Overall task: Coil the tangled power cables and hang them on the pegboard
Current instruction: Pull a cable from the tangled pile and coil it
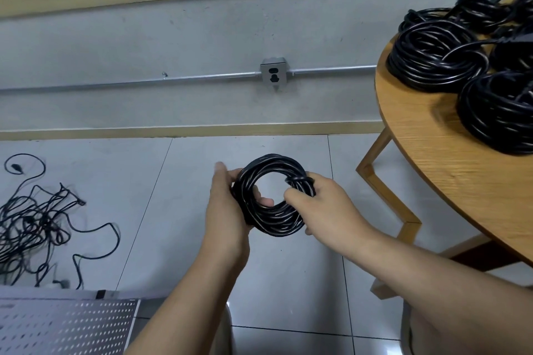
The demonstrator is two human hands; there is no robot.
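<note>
A black power cable wound into a round coil [271, 170] is held over the tiled floor between both hands. My left hand [227, 210] grips its left side, thumb through the centre hole. My right hand [323, 207] grips its right side, fingers curled round the strands where a cable end wraps the bundle. A tangled heap of thin black cables [31, 225] lies on the floor at the left. The white perforated pegboard [66, 326] lies at the bottom left corner.
A round wooden table [432, 153] at the right carries several finished black cable coils [435, 52] with plugs sticking up. A grey wall with a metal conduit and socket box [273, 74] runs behind. My knees show at the bottom edge.
</note>
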